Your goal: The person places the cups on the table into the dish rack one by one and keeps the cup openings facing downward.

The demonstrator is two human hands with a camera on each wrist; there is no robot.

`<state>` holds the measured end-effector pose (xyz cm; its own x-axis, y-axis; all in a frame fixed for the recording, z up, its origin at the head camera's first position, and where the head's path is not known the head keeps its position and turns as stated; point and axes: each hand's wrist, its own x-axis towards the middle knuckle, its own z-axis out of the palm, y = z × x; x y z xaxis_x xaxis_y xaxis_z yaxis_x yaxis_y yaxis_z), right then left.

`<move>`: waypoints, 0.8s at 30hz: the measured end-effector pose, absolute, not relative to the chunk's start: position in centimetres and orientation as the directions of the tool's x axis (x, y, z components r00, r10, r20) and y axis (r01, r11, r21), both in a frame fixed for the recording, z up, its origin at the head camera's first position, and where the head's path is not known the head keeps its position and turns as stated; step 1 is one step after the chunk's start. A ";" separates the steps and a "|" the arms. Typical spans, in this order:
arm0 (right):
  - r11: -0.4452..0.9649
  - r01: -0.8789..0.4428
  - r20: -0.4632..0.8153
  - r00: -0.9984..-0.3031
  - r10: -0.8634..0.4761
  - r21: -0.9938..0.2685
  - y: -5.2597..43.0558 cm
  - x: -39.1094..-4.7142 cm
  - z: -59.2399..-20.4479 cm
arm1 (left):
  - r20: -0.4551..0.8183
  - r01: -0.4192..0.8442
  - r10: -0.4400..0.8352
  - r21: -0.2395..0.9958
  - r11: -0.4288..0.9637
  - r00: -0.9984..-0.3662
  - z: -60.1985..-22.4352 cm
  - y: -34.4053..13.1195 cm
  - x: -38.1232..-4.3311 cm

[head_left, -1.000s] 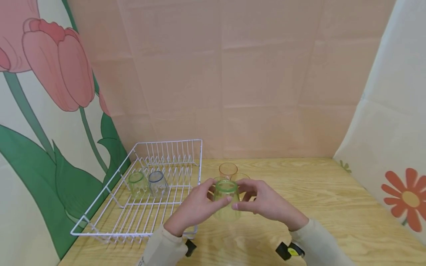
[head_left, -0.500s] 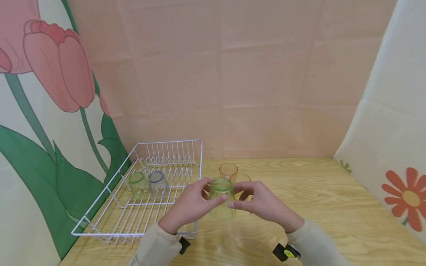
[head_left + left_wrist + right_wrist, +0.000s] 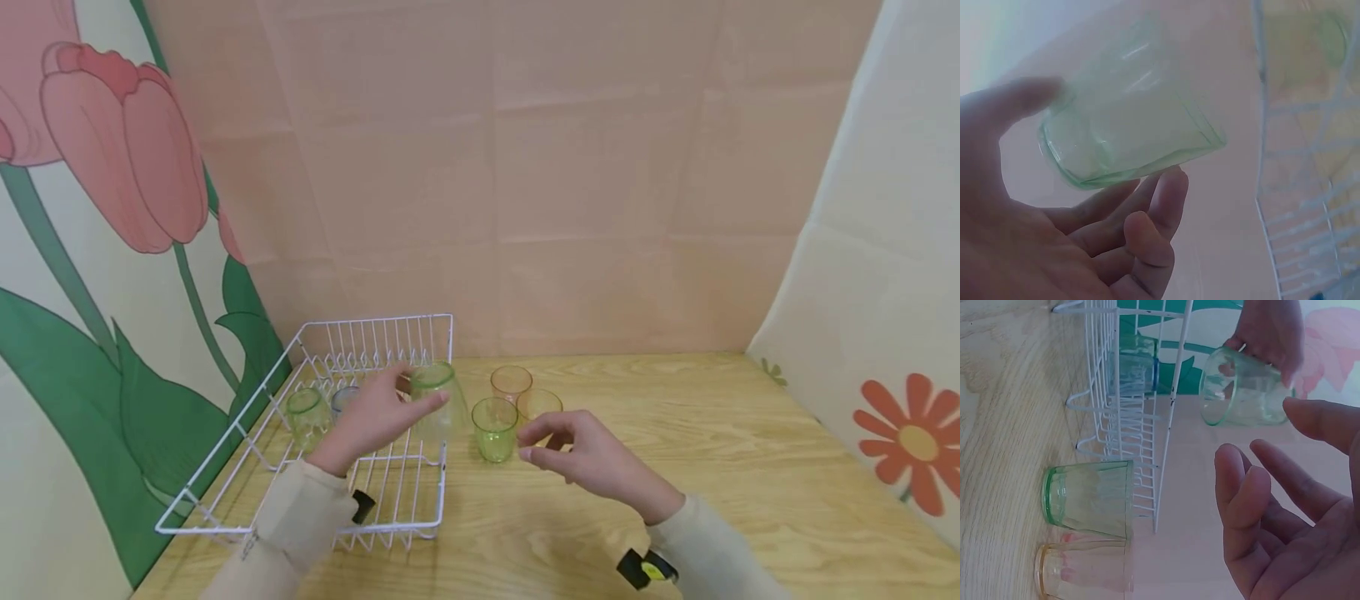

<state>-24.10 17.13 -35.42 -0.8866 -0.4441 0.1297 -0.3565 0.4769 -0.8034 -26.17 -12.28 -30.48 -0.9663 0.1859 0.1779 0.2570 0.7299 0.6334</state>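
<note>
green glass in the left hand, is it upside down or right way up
Upside down: the left hand holds the green glass with its narrow base up and its wider mouth down.

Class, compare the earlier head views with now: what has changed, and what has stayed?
The left-hand grip has carried the held green glass leftward toward the rack; the right-hand grip has let go. The tabletop green glass, mostly hidden before, now shows. The racked green glass, blue glass, orange glass and yellow glass stayed put.
</note>
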 end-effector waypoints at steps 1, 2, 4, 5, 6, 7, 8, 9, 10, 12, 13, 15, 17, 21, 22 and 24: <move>0.475 -0.357 0.130 -0.886 -0.445 -0.804 17.1 -24.1 -35.4 | 0.164 0.238 0.174 0.621 0.747 -0.971 -30.3 -12.7 -26.6; 0.473 -0.357 0.130 -0.885 -0.447 -0.806 17.1 -24.1 -35.4 | 0.154 0.224 0.164 0.611 0.759 -0.974 -30.2 -13.2 -27.0; 0.469 -0.361 0.132 -0.882 -0.452 -0.806 17.1 -24.2 -35.5 | 0.132 0.199 0.149 0.601 0.774 -0.980 -30.1 -13.9 -27.8; 0.468 -0.361 0.132 -0.882 -0.453 -0.807 17.0 -24.2 -35.5 | 0.124 0.191 0.146 0.601 0.776 -0.981 -30.2 -14.2 -28.2; 0.465 -0.360 0.131 -0.881 -0.454 -0.809 17.0 -24.2 -35.5 | 0.118 0.185 0.143 0.599 0.779 -0.983 -30.2 -14.4 -28.5; 0.465 -0.359 0.129 -0.881 -0.455 -0.810 17.0 -24.2 -35.5 | 0.105 0.178 0.144 0.597 0.782 -0.984 -30.3 -14.6 -28.9; 0.463 -0.359 0.128 -0.880 -0.457 -0.810 17.0 -24.2 -35.6 | 0.106 0.178 0.143 0.595 0.784 -0.984 -30.5 -14.8 -29.2; 0.464 -0.358 0.126 -0.880 -0.458 -0.811 17.0 -24.3 -35.6 | 0.104 0.177 0.143 0.594 0.785 -0.984 -30.7 -15.0 -29.5; 0.464 -0.356 0.124 -0.880 -0.459 -0.811 17.0 -24.3 -35.7 | 0.105 0.178 0.143 0.588 0.789 -0.984 -30.8 -15.1 -29.8; 0.466 -0.356 0.122 -0.879 -0.460 -0.810 17.0 -24.3 -35.7 | 0.085 0.157 0.132 0.592 0.791 -0.988 -31.3 -15.3 -30.3; 0.466 -0.357 0.122 -0.879 -0.462 -0.810 17.1 -24.3 -35.8 | 0.073 0.142 0.123 0.596 0.790 -0.990 -31.5 -15.4 -30.6; 0.463 -0.356 0.121 -0.878 -0.463 -0.812 17.1 -24.4 -35.8 | 0.045 0.110 0.104 0.598 0.794 -0.994 -32.0 -15.6 -31.1; 0.457 -0.356 0.121 -0.876 -0.466 -0.815 17.2 -24.4 -35.9 | 0.005 0.068 0.082 0.609 0.790 -0.997 -32.5 -15.7 -31.6; 0.447 -0.351 0.120 -0.876 -0.468 -0.823 17.2 -24.3 -36.1 | -0.020 0.042 0.069 0.609 0.792 -0.997 -33.2 -15.9 -32.3; 0.448 -0.351 0.119 -0.876 -0.467 -0.822 17.2 -24.3 -36.2 | -0.023 0.040 0.069 0.612 0.789 -0.997 -33.3 -15.8 -32.4; 0.451 -0.351 0.119 -0.877 -0.466 -0.821 17.2 -24.2 -36.2 | -0.036 0.033 0.070 0.622 0.782 -0.997 -33.6 -15.8 -32.6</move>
<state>-24.22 17.24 -36.24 -0.8769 -0.4658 0.1188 -0.3507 0.4508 -0.8209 -32.63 -15.81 -33.58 -0.9969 0.0705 -0.0358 0.0330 0.7825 0.6218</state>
